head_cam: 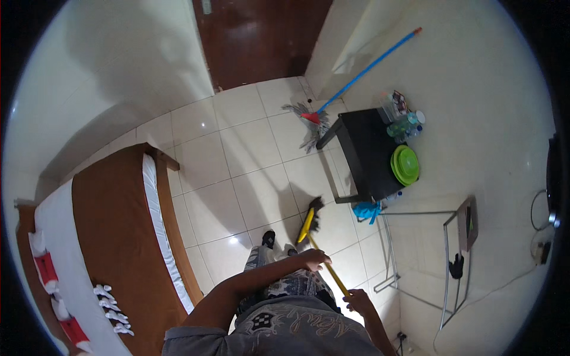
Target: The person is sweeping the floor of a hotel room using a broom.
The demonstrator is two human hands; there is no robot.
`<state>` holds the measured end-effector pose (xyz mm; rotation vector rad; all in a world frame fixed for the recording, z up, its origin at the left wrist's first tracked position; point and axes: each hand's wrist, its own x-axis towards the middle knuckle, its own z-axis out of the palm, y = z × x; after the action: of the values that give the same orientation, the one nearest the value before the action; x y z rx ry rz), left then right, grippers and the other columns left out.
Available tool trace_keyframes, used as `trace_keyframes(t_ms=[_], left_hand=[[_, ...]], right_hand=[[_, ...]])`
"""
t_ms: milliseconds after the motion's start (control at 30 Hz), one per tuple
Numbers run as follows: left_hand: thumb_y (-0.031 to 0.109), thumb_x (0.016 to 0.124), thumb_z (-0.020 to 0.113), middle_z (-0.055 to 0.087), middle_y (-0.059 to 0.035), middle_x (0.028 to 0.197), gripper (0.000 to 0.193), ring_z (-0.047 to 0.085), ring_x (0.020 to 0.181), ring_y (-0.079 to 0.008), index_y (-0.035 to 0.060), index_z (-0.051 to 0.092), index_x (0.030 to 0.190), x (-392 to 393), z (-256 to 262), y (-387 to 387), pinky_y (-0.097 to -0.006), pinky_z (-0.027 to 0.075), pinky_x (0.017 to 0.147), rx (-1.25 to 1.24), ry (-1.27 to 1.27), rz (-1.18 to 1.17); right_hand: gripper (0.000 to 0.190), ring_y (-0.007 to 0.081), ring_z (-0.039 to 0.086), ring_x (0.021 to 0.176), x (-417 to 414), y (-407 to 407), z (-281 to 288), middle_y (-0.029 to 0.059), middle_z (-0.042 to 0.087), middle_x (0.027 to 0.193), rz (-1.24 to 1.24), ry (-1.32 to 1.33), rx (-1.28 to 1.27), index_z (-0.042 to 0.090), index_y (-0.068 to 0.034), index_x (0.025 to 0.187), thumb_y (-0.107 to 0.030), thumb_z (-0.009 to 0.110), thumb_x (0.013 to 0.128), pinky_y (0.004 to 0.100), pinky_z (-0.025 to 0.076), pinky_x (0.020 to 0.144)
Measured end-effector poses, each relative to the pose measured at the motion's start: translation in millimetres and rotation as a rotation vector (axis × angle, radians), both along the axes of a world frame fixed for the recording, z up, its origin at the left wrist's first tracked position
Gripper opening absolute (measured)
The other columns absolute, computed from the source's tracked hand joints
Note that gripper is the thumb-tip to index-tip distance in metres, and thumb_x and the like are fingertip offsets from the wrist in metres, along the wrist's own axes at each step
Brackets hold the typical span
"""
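Observation:
A broom with a yellow handle, a yellow head [305,226] and dark bristles rests on the tiled floor, right of my feet. My left hand [316,259] is closed around the broom's handle at its middle. Farther up the same handle, near its end, my right hand [358,301] grips it. The handle slants across the front of my body. Some dark fluff or bristles lie at the far end of the broom head.
A bed with a brown cover [120,213] stands at left. A black table [365,151] at right holds green plates [405,165] and bottles. Beyond it, a mop with a blue handle [369,66] leans on the wall. A metal rack [418,213] and a brown door [262,40] are also visible.

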<state>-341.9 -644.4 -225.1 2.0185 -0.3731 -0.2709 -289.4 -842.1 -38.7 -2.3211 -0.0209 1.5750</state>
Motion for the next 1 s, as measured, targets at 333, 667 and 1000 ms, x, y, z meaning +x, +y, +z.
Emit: trace_keyframes(t_ms=[333, 667, 1000], left_hand=[[0.015, 0.073, 0.057, 0.045, -0.0141, 0.120, 0.048, 0.041, 0.111, -0.0293, 0.0063, 0.042, 0.118, -8.8, 30.3, 48.2, -0.0390, 0.033, 0.095, 0.017, 0.078, 0.551], [0.013, 0.068, 0.065, 0.034, -0.0140, 0.130, 0.067, 0.033, 0.119, -0.0320, 0.0100, 0.032, 0.126, 27.2, 41.4, 40.0, -0.0399, 0.028, 0.100, 0.065, 0.054, 0.868], [0.029, 0.072, 0.062, 0.056, -0.0023, 0.102, 0.033, 0.050, 0.101, -0.0236, 0.0150, 0.052, 0.100, 45.6, 24.5, -16.5, -0.0531, 0.025, 0.092, 0.234, 0.465, 1.130]], right_hand=[[0.022, 0.0107, 0.050, 0.046, 91.0, 86.0, -100.0, 0.0044, 0.056, 0.065, -0.058, 0.124, 0.406, 0.058, -0.001, 0.085, -0.022, 0.056, 0.081, 0.0235, 0.041, 0.038], [0.022, 0.0138, 0.047, 0.043, 161.4, 120.4, -24.2, 0.0069, 0.045, 0.061, 0.599, 0.269, 0.116, 0.030, -0.002, 0.091, -0.007, 0.048, 0.080, 0.0276, 0.038, 0.035], [0.047, 0.0204, 0.049, 0.103, 226.8, 189.3, -10.9, 0.0159, 0.052, 0.109, 0.887, 0.717, 0.606, 0.042, 0.001, 0.117, -0.022, 0.056, 0.079, 0.0307, 0.036, 0.087]])
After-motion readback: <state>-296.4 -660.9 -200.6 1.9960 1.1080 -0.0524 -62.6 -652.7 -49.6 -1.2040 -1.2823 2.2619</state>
